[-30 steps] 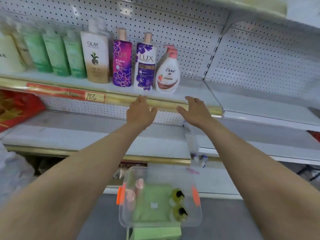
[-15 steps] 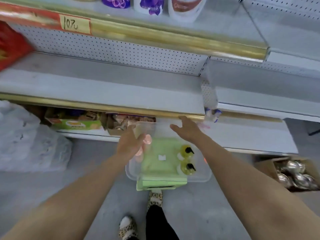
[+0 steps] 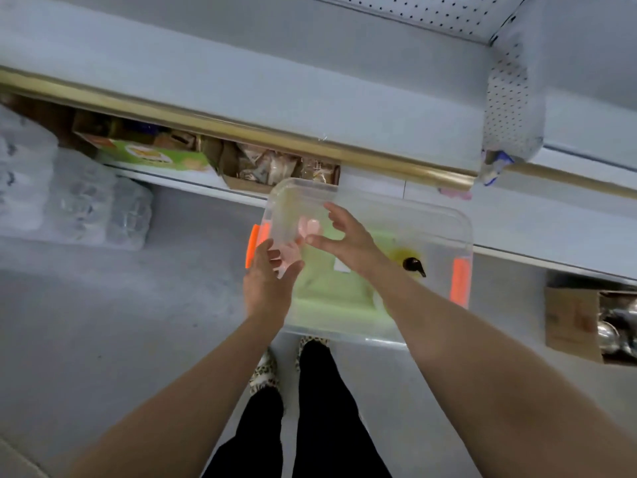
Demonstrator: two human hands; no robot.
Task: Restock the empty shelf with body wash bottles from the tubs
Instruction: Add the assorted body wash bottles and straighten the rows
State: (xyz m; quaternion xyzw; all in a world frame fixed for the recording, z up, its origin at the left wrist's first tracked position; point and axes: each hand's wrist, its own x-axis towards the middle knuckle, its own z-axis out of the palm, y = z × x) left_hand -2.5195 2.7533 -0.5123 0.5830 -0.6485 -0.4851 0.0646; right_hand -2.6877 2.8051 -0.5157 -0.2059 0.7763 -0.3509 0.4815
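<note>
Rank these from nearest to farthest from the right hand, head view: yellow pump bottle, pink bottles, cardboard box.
1. pink bottles, just left of the right hand's fingertips
2. yellow pump bottle, right side of the tub
3. cardboard box, floor, far right

Nothing legible anywhere right now. The green carton (image 3: 151, 157) at ten o'clock carries printing, but it's all blur. The white tag (image 3: 342, 263) inside the tub (image 3: 448, 215), dead centre, shows no readable characters. At three o'clock, the marks on the cardboard box (image 3: 568, 319) are too faint to read.
</note>
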